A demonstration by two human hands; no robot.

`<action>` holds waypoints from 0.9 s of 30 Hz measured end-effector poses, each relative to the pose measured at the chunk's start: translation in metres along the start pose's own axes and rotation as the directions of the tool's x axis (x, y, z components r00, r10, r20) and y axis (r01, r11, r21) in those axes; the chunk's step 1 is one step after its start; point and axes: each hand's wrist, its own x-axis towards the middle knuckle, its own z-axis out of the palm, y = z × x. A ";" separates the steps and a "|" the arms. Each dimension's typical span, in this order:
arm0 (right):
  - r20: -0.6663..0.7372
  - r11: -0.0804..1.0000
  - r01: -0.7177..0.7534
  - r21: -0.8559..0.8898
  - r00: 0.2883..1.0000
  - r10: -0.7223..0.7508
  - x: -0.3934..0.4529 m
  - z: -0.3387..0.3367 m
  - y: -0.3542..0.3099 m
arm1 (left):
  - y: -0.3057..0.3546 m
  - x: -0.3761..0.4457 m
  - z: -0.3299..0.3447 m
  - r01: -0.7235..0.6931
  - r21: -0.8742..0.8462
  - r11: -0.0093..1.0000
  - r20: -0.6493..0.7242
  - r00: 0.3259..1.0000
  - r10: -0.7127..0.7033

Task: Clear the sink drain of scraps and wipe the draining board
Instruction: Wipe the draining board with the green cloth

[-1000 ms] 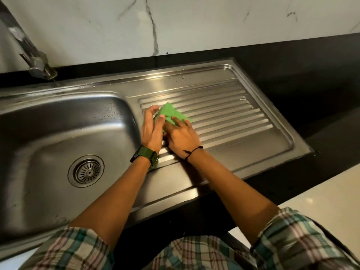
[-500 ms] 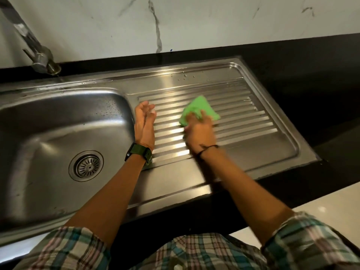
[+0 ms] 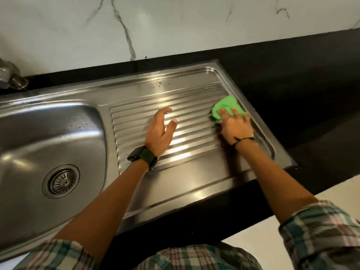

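A green cloth [image 3: 227, 106] lies at the right end of the ribbed steel draining board [image 3: 194, 90]. My right hand [image 3: 236, 128] presses flat on the cloth, fingers spread over its near part. My left hand [image 3: 160, 131] is over the middle ribs with fingers apart and nothing in it, a dark watch on its wrist. The sink bowl [image 3: 29, 133] is at the left, and its round drain strainer [image 3: 62, 181] shows no scraps.
The tap base [image 3: 11, 79] stands at the back left corner. Black counter [image 3: 302, 84] surrounds the sink, with a white marbled wall [image 3: 175, 26] behind. A few water drops [image 3: 159, 83] sit on the board's back strip. Pale floor shows at the lower right.
My right hand has slid the green cloth from the board's left end across the ribs to its right end. My left hand let go of the cloth and shifted slightly right.
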 end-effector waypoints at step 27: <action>0.056 0.941 0.292 0.169 0.951 -0.305 0.053 0.014 -0.094 | -0.021 0.027 0.027 0.142 0.371 0.918 -0.174 0.981 -0.082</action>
